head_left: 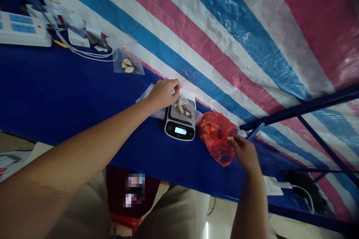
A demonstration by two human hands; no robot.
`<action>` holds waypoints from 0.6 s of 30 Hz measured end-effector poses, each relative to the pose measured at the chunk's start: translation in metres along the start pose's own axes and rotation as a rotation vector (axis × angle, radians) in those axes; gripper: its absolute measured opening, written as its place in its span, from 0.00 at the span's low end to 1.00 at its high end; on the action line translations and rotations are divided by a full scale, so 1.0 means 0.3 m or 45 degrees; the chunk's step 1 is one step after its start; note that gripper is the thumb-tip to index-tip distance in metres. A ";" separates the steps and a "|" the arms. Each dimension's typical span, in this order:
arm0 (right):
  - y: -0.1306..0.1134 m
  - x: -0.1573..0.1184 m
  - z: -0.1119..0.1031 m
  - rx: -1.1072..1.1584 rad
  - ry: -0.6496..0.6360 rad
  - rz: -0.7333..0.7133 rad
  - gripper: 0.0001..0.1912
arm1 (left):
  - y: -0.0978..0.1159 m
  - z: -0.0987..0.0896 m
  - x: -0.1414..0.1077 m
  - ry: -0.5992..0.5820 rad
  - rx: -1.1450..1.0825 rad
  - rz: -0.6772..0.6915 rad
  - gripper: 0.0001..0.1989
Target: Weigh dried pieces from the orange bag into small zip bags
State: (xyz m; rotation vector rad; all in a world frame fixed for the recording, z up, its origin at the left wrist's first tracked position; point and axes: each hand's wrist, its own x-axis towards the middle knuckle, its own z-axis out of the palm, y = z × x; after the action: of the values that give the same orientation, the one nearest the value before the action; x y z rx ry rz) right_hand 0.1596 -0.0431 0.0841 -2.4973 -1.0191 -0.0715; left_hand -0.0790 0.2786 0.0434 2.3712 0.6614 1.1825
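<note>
One scale (180, 130), one red bag (215, 136), two clear bags (128, 62). My left hand (164, 94) is pinched on the bag on the scale (183, 109); my right hand (244, 153) is clamped on a small pale piece (230, 138).

My left hand (163, 94) pinches the top edge of a clear plastic bag (173, 109) holding pale, dark-edged slices (182, 107), and the bag lies on the platform of a black digital scale (179, 129) with a lit display. The hand sits at about ten o'clock from the display. Just beside the scale at three o'clock slumps a crumpled red plastic bag (215, 138), and at its edge my right hand (245, 153) pinches a small pale piece (230, 138).
</note>
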 end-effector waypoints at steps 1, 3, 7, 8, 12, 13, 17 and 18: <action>-0.012 -0.031 -0.022 0.129 0.022 0.056 0.21 | 0.000 0.001 -0.001 -0.007 -0.002 -0.003 0.07; -0.056 -0.088 -0.034 0.416 0.053 0.137 0.25 | 0.000 0.003 -0.002 -0.012 0.004 -0.011 0.07; -0.193 -0.123 0.078 0.890 0.038 0.120 0.24 | -0.005 0.011 -0.006 0.001 0.031 -0.027 0.06; -0.226 -0.113 0.120 0.956 0.010 0.120 0.23 | -0.007 0.013 -0.006 -0.004 0.024 -0.034 0.06; -0.330 -0.033 0.256 1.142 -0.015 0.186 0.21 | -0.010 0.018 -0.007 -0.041 -0.039 -0.071 0.05; -0.351 -0.013 0.277 1.188 -0.018 0.209 0.20 | -0.011 0.019 -0.007 -0.049 -0.052 -0.079 0.05; -0.406 0.016 0.313 1.404 -0.068 0.275 0.21 | -0.013 0.017 -0.006 -0.046 -0.075 -0.101 0.04; -0.406 0.006 0.314 1.430 -0.041 0.279 0.20 | -0.013 0.016 -0.005 -0.034 -0.081 -0.107 0.04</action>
State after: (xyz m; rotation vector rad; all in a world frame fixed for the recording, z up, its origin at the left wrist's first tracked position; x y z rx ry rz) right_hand 0.0677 0.0742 0.0457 -1.5392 -0.5273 0.4764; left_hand -0.0768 0.2802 0.0375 2.2798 0.6969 1.1183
